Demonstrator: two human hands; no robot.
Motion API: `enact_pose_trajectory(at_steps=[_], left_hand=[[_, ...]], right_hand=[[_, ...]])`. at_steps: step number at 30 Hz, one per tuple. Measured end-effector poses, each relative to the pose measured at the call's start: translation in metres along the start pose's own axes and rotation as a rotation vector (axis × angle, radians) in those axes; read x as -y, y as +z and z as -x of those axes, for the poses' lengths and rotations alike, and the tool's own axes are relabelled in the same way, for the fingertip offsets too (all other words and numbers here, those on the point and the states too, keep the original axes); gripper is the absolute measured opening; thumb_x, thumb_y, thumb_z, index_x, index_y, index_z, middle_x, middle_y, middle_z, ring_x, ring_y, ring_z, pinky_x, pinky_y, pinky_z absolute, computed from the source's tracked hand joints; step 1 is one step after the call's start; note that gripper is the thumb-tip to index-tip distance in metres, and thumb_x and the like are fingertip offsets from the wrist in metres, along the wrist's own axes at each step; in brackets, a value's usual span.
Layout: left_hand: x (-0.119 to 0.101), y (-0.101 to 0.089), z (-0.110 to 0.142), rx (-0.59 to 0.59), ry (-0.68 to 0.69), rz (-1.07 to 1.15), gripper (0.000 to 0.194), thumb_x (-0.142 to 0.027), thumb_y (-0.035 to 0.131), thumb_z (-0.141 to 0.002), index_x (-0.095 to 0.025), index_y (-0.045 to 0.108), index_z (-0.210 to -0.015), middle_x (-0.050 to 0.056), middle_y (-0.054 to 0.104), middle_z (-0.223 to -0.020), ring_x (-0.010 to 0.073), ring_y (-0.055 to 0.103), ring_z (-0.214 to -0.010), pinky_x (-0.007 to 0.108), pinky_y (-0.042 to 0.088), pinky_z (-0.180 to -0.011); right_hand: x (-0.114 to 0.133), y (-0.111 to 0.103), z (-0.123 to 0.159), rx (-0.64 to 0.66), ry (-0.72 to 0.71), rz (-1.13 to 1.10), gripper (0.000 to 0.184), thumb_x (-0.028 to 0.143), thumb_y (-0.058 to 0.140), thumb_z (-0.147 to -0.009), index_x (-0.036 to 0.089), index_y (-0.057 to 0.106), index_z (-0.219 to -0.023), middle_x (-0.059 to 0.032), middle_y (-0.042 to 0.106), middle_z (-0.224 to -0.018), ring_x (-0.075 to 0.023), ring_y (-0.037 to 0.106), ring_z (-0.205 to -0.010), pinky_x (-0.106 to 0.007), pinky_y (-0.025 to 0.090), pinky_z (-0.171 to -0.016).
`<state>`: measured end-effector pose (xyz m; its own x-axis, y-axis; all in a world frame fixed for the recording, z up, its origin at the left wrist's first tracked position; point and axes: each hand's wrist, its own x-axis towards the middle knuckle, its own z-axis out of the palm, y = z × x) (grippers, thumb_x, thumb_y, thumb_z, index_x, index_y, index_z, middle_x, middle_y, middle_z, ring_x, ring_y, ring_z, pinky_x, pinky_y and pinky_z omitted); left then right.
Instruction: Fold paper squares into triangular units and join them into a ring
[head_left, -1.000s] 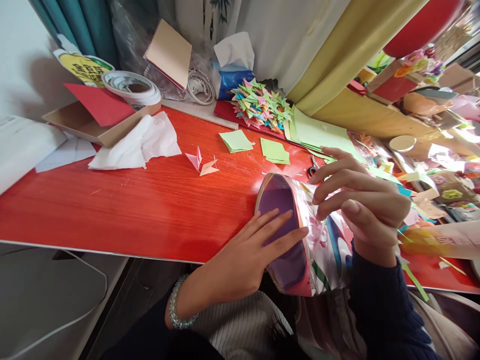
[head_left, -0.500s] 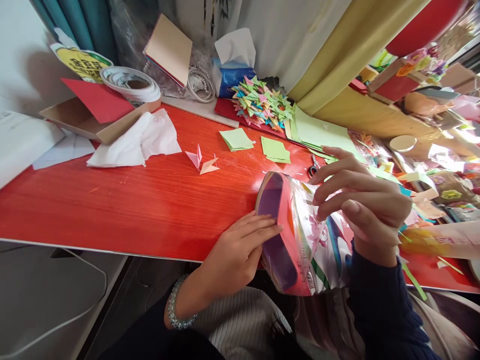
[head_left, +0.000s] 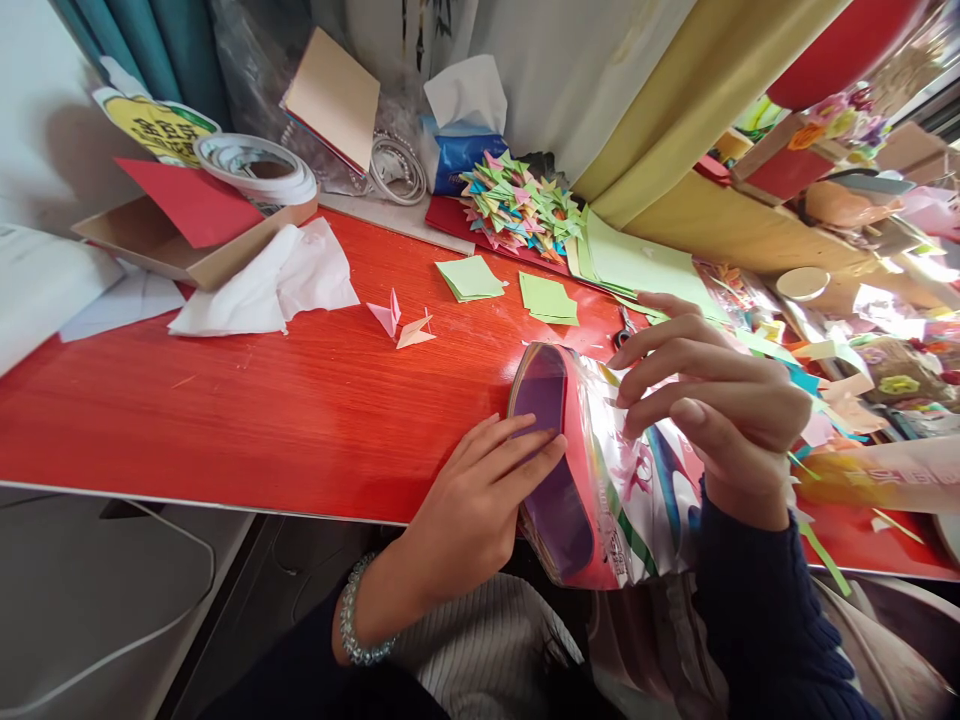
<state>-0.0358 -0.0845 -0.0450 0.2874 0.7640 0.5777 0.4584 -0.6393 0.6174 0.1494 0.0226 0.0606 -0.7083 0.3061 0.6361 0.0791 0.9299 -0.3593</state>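
A clear plastic packet of coloured craft paper lies tilted over the table's front edge, its sheets bowed. Its near end shows a purple sheet and a pink band. My left hand reaches onto the purple part, fingers stretched out and fingertips at the pink edge; its thumb is hidden. Over the packet's top side is my right hand, fingers spread and slightly bent, the tips at or just above the shiny wrapping. I cannot tell whether they touch it.
Two small folded paper pieces lie left of the packet. Behind it are light green paper squares, scissors and a heap of folded paper pieces. A cardboard tray and white tissue occupy the left; paper scraps clutter the right.
The fingers of my left hand have spread a little and shifted slightly up on the purple sheet. My right hand and the packet have hardly moved; the view has shifted slightly.
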Motion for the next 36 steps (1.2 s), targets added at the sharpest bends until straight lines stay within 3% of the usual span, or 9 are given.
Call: enact_pose_trajectory(at_steps=[3, 7, 15, 19, 24, 27, 31, 36], left_hand=[[0.002, -0.003, -0.002, -0.035, -0.020, 0.105, 0.045, -0.002, 0.039, -0.092, -0.015, 0.053, -0.133, 0.007, 0.063, -0.130, 0.0201, 0.051, -0.129, 0.045, 0.047, -0.108], [0.002, -0.009, -0.008, 0.052, -0.084, 0.281, 0.044, -0.003, 0.040, -0.092, -0.017, 0.056, -0.131, 0.005, 0.063, -0.131, 0.0160, 0.054, -0.127, 0.036, 0.050, -0.107], [0.002, -0.003, -0.001, -0.030, -0.098, 0.038, 0.040, -0.001, 0.037, -0.090, -0.009, 0.062, -0.120, 0.010, 0.068, -0.122, 0.0200, 0.059, -0.121, 0.045, 0.048, -0.108], [-0.001, 0.002, 0.001, -0.045, -0.263, -0.081, 0.035, -0.003, 0.036, -0.090, -0.009, 0.066, -0.108, 0.014, 0.062, -0.130, 0.0248, 0.053, -0.129, 0.046, 0.047, -0.108], [-0.008, 0.003, -0.003, 0.067, -0.392, -0.045, 0.033, -0.007, 0.036, -0.092, -0.016, 0.058, -0.115, 0.009, 0.062, -0.131, 0.0195, 0.053, -0.128, 0.043, 0.043, -0.112], [-0.010, 0.005, -0.004, 0.090, -0.449, -0.060, 0.031, -0.008, 0.036, -0.092, -0.017, 0.056, -0.115, 0.010, 0.055, -0.139, 0.0214, 0.047, -0.134, 0.045, 0.039, -0.114], [-0.011, 0.007, -0.005, 0.139, -0.466, -0.043, 0.031, -0.009, 0.034, -0.092, -0.016, 0.054, -0.116, 0.012, 0.051, -0.143, 0.0223, 0.039, -0.140, 0.047, 0.033, -0.117], [-0.012, -0.001, -0.006, 0.183, -0.432, 0.139, 0.035, -0.010, 0.031, -0.093, -0.015, 0.051, -0.122, 0.011, 0.044, -0.149, 0.0185, 0.033, -0.143, 0.040, 0.031, -0.119]], right_hand=[[0.000, 0.000, 0.000, 0.010, 0.009, 0.018, 0.027, 0.023, 0.051, -0.088, 0.023, 0.065, -0.064, -0.0008, 0.062, -0.066, -0.0192, 0.061, -0.079, -0.048, 0.035, -0.106], [0.001, 0.001, 0.001, -0.001, 0.028, 0.051, 0.028, 0.024, 0.051, -0.088, 0.027, 0.064, -0.063, 0.0012, 0.062, -0.066, -0.0195, 0.062, -0.076, -0.047, 0.038, -0.106], [0.001, 0.002, 0.001, -0.015, 0.033, 0.061, 0.031, 0.029, 0.051, -0.089, 0.027, 0.064, -0.061, 0.0010, 0.062, -0.064, -0.0201, 0.062, -0.076, -0.049, 0.039, -0.105], [-0.001, 0.001, 0.001, 0.011, 0.022, 0.070, 0.030, 0.028, 0.051, -0.089, 0.025, 0.063, -0.061, 0.0002, 0.062, -0.064, -0.0202, 0.062, -0.075, -0.050, 0.039, -0.105], [-0.001, 0.001, 0.001, 0.034, 0.003, 0.073, 0.027, 0.023, 0.052, -0.087, 0.024, 0.061, -0.062, 0.0008, 0.062, -0.065, -0.0193, 0.062, -0.075, -0.051, 0.039, -0.105], [-0.001, 0.001, 0.001, 0.040, 0.011, 0.089, 0.028, 0.024, 0.052, -0.088, 0.024, 0.060, -0.061, 0.0016, 0.062, -0.066, -0.0184, 0.063, -0.075, -0.049, 0.039, -0.106], [-0.002, 0.000, 0.001, 0.057, -0.002, 0.074, 0.026, 0.021, 0.053, -0.087, 0.023, 0.060, -0.063, 0.0013, 0.062, -0.068, -0.0185, 0.062, -0.076, -0.050, 0.038, -0.106], [-0.002, 0.000, 0.001, 0.057, -0.004, 0.063, 0.026, 0.021, 0.053, -0.088, 0.022, 0.059, -0.063, 0.0010, 0.062, -0.067, -0.0186, 0.062, -0.077, -0.051, 0.038, -0.106]])
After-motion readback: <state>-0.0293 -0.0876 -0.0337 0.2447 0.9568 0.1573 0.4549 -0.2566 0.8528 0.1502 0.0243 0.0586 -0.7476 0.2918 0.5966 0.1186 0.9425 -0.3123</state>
